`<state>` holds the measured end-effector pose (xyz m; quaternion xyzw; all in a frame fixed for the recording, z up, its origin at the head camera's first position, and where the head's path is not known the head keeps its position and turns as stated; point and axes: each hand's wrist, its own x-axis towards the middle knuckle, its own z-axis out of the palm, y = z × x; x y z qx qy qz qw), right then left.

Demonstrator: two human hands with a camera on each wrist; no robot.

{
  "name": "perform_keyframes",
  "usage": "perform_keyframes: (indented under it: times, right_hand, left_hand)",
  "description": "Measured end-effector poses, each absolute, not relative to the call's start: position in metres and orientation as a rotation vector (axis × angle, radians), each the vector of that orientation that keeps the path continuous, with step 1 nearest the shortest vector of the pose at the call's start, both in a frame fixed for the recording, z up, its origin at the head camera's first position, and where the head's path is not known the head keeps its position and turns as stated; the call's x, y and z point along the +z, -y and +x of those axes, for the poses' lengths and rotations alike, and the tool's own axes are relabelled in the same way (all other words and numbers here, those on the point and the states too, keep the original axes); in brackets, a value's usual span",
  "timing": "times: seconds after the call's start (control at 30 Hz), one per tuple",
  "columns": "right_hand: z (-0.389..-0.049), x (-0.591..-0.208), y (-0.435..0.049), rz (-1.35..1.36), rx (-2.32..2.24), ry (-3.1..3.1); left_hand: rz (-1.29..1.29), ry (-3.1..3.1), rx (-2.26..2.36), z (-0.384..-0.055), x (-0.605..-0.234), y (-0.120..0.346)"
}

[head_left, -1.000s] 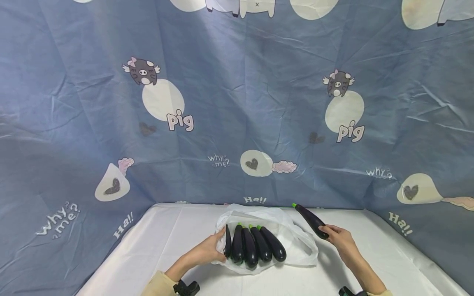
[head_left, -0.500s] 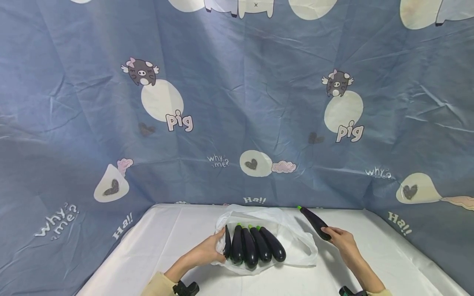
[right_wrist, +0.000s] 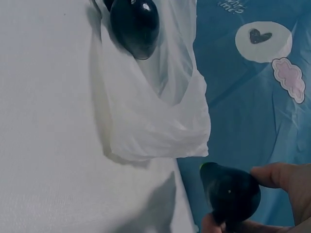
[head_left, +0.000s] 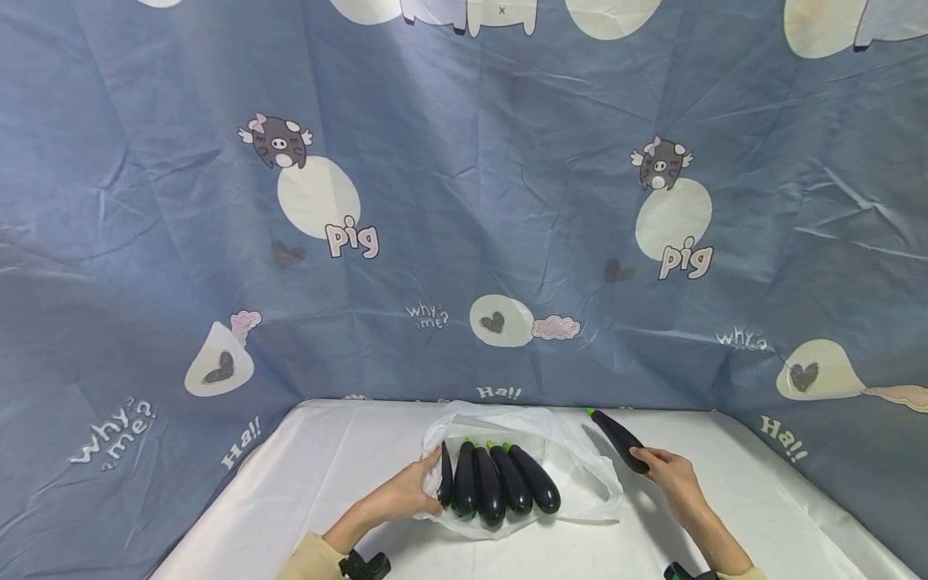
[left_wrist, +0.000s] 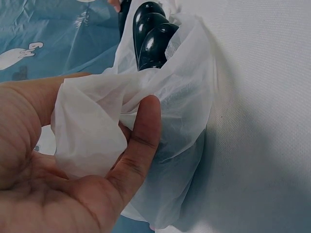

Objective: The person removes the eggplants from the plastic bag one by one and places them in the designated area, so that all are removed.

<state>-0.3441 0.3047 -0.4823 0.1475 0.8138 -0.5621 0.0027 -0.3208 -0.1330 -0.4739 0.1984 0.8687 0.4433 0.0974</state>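
Note:
A white plastic bag [head_left: 580, 495] lies on its side with several dark eggplants [head_left: 490, 491] side by side in its opening, green tips pointing away. At the bag's left, my left hand [head_left: 406, 488] pinches its edge; bunched plastic [left_wrist: 90, 131] sits between thumb and fingers in the left wrist view. Right of the bag, my right hand [head_left: 670, 477] grips another eggplant [head_left: 616, 437] by its thick end, held above the table and slanting up to the left. In the right wrist view, fingers and thumb stand on either side of that eggplant [right_wrist: 233, 191].
The table [head_left: 362, 451] has a white cover. Behind it hangs a blue cloth [head_left: 464, 201] printed with pigs and words, which also runs along both sides. Dark wrist bands [head_left: 365, 565] show at the lower edge.
My right hand has shifted slightly right and down with the eggplant. My left hand and the bag stay where they were.

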Motion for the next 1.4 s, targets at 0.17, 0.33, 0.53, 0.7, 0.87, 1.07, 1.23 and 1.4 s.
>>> perform_keyframes:
  times: [0.17, 0.33, 0.53, 0.7, 0.87, 1.07, 1.23, 1.4]
  right_hand:
    - [-0.345, -0.486, -0.306, 0.483, -1.761, -2.556]
    - [-0.346, -0.492, -0.307, 0.477, -1.730, -2.588]
    - [-0.346, -0.497, -0.308, 0.486, -1.642, -2.618]
    - [-0.346, -0.500, -0.308, 0.486, -1.596, -2.634]
    - [-0.348, -0.502, -0.308, 0.467, -1.554, -2.665]
    - [-0.348, -0.505, -0.307, 0.454, -1.481, -2.711]
    - [-0.347, -0.505, -0.306, 0.461, -1.449, -2.731]
    - [-0.347, -0.504, -0.307, 0.479, -1.451, -2.714]
  left_hand:
    - [0.582, -2.573, 1.308, -0.320, -0.474, 0.133]
    - [0.585, -2.572, 1.316, -0.320, -0.474, 0.132]
    - [0.586, -2.567, 1.324, -0.319, -0.474, 0.132]
    - [0.582, -2.569, 1.316, -0.319, -0.474, 0.132]
    - [0.580, -2.576, 1.307, -0.319, -0.474, 0.133]
    - [0.582, -2.570, 1.311, -0.320, -0.476, 0.132]
    - [0.587, -2.564, 1.307, -0.321, -0.477, 0.132]
    - [0.576, -2.553, 1.318, -0.320, -0.475, 0.132]
